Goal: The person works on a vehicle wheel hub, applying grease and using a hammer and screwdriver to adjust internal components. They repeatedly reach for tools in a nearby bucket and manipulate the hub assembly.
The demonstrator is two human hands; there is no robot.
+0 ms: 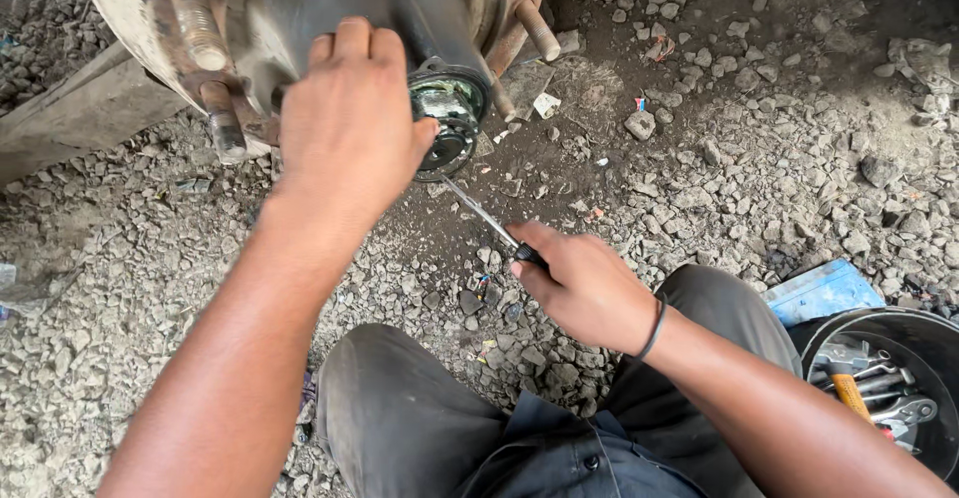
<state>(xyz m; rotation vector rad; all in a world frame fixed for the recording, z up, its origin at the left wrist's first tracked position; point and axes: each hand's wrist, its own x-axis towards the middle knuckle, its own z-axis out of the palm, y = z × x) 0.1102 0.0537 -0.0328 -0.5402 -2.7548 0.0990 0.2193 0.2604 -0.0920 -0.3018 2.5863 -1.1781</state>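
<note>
Two hands, left hand [345,123] fingers spread on hub [400,18], right hand [579,283] gripping screwdriver [489,220]

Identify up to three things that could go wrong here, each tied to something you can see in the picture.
1. The screwdriver tip sits at the rim of the hub cap, right beside the left hand; a slip could jab the thumb.
2. The right hand grips only the handle's front end, so control may be weak.
3. Anything freed from the hub could drop into the loose gravel and be lost.
</note>
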